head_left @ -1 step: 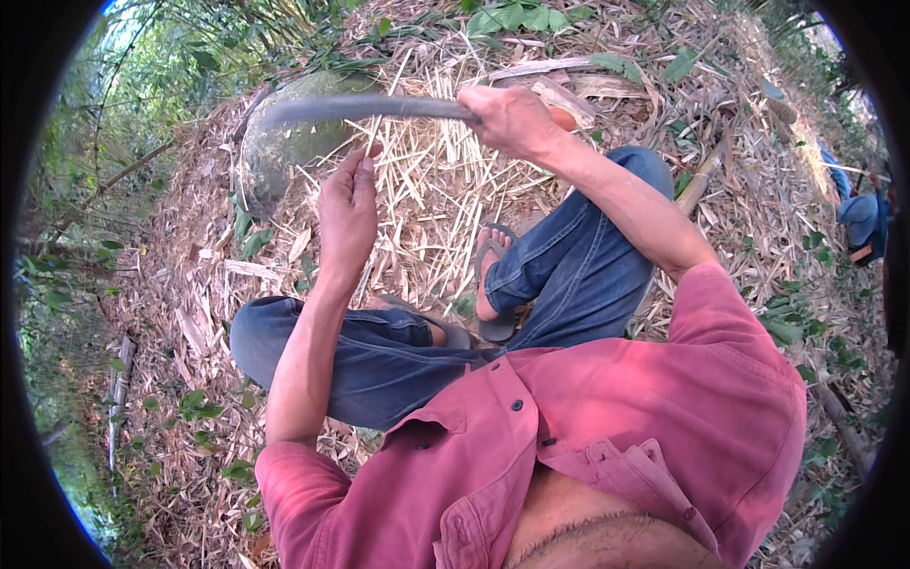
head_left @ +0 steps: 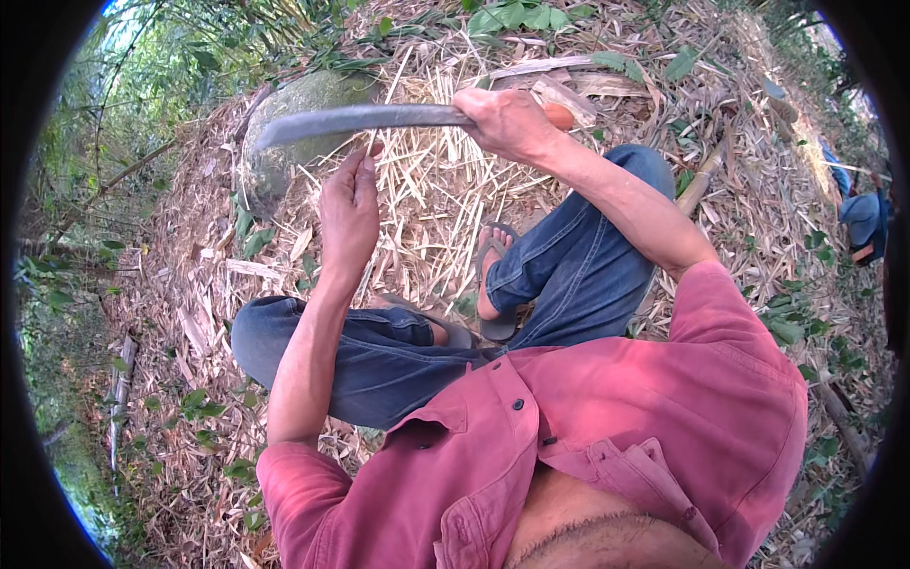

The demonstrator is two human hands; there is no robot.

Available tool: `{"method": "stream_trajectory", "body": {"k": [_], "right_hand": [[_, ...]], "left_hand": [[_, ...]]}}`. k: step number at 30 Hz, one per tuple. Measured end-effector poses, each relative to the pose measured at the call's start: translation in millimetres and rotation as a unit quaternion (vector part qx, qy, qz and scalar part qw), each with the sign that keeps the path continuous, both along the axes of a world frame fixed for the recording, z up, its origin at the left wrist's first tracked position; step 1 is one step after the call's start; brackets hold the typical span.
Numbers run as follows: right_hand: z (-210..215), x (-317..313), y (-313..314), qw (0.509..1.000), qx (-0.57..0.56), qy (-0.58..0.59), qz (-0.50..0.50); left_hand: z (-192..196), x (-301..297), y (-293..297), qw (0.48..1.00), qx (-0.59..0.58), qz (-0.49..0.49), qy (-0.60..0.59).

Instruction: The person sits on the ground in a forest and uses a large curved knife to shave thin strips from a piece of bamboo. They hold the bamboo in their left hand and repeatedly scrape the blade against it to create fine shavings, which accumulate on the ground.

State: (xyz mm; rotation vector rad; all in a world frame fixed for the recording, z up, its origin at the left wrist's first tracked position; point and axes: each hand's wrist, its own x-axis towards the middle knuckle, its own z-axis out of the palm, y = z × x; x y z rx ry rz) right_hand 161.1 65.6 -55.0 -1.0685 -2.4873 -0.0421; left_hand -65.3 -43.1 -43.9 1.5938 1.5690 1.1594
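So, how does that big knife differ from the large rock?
The knife is long, slim and slightly curved; the rock is broad and rounded. The knife is held up in the person's right hand, while the rock sits on the littered ground. The knife shows an orange handle end; the rock has no such bright part. Both the blade and rock look greyish.

We identify a long knife with a broad grey blade, gently curved, its outer end slightly blurred. We find it crosswise in the view, gripped in the right hand, the tip pointing left and angled slightly downward. We note its orange handle end protruding behind the fist. We locate a thin, pale strip at the left hand, by the fingertips; we cannot trace its full length
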Motion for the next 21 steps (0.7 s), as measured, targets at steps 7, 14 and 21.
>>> {"method": "stream_trajectory", "body": {"k": [7, 14, 21], "right_hand": [[-3, 6, 17, 0.999, 0.026, 0.017, -0.022], [6, 27, 40, 0.978, -0.142, -0.039, -0.150], [10, 48, 35, 0.988, -0.064, 0.036, -0.139]], "left_hand": [[8, 2, -9, 0.994, -0.051, 0.000, -0.094], [10, 4, -13, 0.987, -0.056, -0.028, -0.149], [6, -5, -10, 0.964, -0.093, -0.044, -0.246]]}}
